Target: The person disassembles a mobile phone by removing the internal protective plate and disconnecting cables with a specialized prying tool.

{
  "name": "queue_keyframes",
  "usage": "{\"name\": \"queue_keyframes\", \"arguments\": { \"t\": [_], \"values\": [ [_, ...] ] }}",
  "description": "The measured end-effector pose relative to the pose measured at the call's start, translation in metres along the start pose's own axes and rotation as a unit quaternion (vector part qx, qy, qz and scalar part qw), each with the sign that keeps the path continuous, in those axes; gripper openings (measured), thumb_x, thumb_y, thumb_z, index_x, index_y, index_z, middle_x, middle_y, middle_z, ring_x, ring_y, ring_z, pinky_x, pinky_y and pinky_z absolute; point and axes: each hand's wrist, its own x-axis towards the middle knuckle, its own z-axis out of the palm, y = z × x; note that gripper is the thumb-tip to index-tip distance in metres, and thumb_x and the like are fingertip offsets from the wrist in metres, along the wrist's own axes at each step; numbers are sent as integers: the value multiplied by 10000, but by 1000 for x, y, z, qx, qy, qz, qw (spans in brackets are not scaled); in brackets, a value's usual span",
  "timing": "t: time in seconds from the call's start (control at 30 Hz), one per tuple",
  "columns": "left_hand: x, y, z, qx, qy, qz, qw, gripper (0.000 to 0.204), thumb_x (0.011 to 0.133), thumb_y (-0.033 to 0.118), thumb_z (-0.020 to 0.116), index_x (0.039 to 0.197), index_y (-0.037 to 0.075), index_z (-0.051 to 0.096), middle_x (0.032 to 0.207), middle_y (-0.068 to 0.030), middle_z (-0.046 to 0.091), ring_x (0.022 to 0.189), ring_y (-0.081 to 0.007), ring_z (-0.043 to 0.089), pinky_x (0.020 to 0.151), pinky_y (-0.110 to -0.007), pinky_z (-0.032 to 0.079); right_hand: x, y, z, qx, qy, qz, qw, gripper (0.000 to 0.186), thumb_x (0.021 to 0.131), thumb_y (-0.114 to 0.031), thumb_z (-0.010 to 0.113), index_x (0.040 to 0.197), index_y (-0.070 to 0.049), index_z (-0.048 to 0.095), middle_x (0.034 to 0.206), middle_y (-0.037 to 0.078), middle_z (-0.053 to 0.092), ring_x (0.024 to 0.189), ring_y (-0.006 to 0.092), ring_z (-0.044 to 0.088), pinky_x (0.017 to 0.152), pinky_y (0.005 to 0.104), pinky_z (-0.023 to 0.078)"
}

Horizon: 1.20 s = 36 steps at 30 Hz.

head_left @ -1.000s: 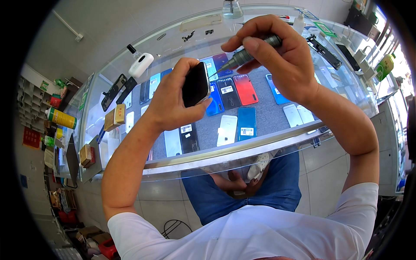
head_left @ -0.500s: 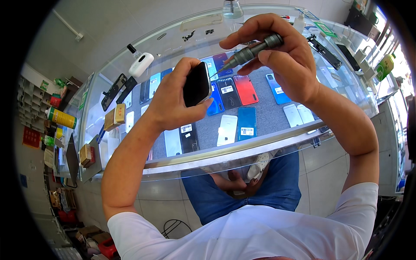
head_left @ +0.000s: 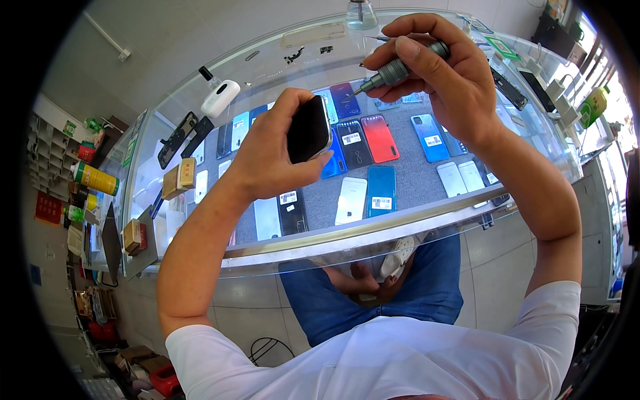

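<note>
Inside glass case (head_left: 373, 230): phones (head_left: 379, 138); above, L fingers (head_left: 293, 100) clamp blk-screen phone (head_left: 308, 130), R fingers (head_left: 419, 55) clamp thin-tipped tool (head_left: 393, 72).

Left hand (head_left: 272, 152): fingers and thumb grip a black-screened smartphone (head_left: 309, 133) by its edges.
Right hand (head_left: 455, 83): fingertips and thumb hold a grey precision screwdriver (head_left: 395, 72), its tip apart from the smartphone, right of the left fingers.
Red phone (head_left: 379, 138): under glass, below the right fingertips.
Small cardboard box (head_left: 179, 181): well left of the left fingers.
</note>
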Motion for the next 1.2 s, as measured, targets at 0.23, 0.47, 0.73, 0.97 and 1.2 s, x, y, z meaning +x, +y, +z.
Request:
{"name": "queue_keyframes", "arguments": {
  "t": [0.23,0.47,0.73,0.97,1.2],
  "values": [
    [3,4,0,13,-16,-14,1000,634,740,257,845,1253,90,511,1054,-158,690,961,-315,703,859,-387,557,-2,1,5,-70,-42,97,992,260,1090,-196,562,1237,3,644,791,87,707,710,160,719,612,249,556],
    [3,4,6,56,-22,-12,998,643,730,253,850,1254,99,511,1031,-175,700,930,-370,713,816,-422,568,-6,-14,37,-197,-166,277,926,416,1070,-392,621,1014,11,710,653,44,585,526,107,527,508,294,427],
    [4,7,9,67,-50,-15,996,661,714,240,846,1262,80,513,1039,-199,706,934,-394,727,811,-432,581,-9,-18,39,-115,-196,335,914,420,1119,-404,552,913,-53,653,615,-2,546,483,91,558,445,244,415],
    [4,7,10,78,-50,-7,996,667,709,246,845,1264,81,514,1036,-196,706,935,-388,734,807,-423,586,-9,-9,35,-56,-187,371,908,392,1118,-352,555,915,-33,657,616,0,548,470,93,562,428,234,403],
    [4,5,9,82,-46,7,996,673,704,244,846,1264,83,509,1018,-199,702,922,-397,727,793,-431,578,-9,-8,34,-43,-190,364,911,386,1115,-342,560,903,-34,652,614,-1,542,474,95,570,423,234,404]
  ]
}}
